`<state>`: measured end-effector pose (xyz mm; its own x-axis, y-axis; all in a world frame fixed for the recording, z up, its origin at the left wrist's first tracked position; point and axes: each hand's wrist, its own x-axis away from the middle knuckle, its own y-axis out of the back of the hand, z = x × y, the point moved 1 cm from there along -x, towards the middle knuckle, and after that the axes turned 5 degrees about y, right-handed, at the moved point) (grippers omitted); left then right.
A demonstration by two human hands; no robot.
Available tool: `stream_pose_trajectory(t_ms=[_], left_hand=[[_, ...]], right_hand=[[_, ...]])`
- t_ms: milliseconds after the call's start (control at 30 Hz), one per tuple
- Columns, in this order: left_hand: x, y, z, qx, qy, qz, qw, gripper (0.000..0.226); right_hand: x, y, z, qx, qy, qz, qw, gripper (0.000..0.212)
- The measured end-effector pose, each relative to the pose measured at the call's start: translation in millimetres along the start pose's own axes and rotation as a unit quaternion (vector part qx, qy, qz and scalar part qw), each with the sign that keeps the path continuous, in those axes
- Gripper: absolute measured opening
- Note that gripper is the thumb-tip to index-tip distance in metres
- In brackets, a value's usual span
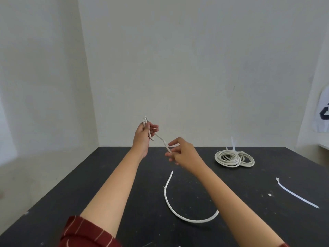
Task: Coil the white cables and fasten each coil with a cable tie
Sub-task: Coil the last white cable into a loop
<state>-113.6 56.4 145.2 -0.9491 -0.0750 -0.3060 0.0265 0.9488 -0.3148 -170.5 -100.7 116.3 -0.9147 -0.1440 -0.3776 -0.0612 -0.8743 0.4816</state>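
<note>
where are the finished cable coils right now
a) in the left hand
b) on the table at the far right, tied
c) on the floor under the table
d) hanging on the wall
b: the two finished coils lie on the black table at the far right with cable ties sticking up, while the left hand and right hand hold another cable in the air.

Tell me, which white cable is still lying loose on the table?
The curved cable lying uncoiled in front. The two coils behind are already tied, and another cable is held in both hands.
</note>
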Motion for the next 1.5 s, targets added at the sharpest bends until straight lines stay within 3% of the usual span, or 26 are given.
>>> stream_pose_trajectory(t_ms=[100,333,567,700,800,933,1067,1200,1300,1400,1500], left_hand=[[3,1,10,-0.005,0.004,0.010,1.000,0.026],[13,-1,22,-0.152,0.017,0.073,0.986,0.024],[27,-6,23,-0.302,0.048,0.188,0.933,0.036],[30,-11,22,-0.212,0.099,0.211,0.949,0.035],[31,-13,17,-0.145,0.160,0.246,0.945,0.034],[31,-14,5,-0.039,0.244,0.301,0.921,0.031],[34,-9,-7,0.045,0.308,0.372,0.874,0.035],[37,-6,-13,0.103,0.313,0.423,0.844,0.022],[31,-4,-17,0.217,0.292,0.445,0.818,0.017],[21,-2,-21,0.288,0.276,0.431,0.809,0.024],[17,-2,-25,0.330,0.283,0.417,0.798,0.025]], right_hand=[[4,-4,-6,0.013,0.022,-0.009,1.000,0.015],[6,6,12,0.269,0.108,-0.017,0.957,0.023],[-9,25,17,0.268,0.137,-0.043,0.953,0.024],[-10,38,14,0.127,0.155,-0.057,0.978,0.010],[-11,46,15,0.084,0.168,-0.063,0.980,0.010],[-12,54,18,0.036,0.177,-0.085,0.980,0.019],[-10,58,18,-0.012,0.165,-0.077,0.983,0.030],[-10,54,19,-0.078,0.154,-0.064,0.983,0.029],[-10,49,13,-0.145,0.132,-0.070,0.978,0.024],[-8,44,-1,-0.226,0.106,-0.074,0.966,0.023],[-4,30,-13,-0.219,0.079,-0.036,0.972,0.018]])
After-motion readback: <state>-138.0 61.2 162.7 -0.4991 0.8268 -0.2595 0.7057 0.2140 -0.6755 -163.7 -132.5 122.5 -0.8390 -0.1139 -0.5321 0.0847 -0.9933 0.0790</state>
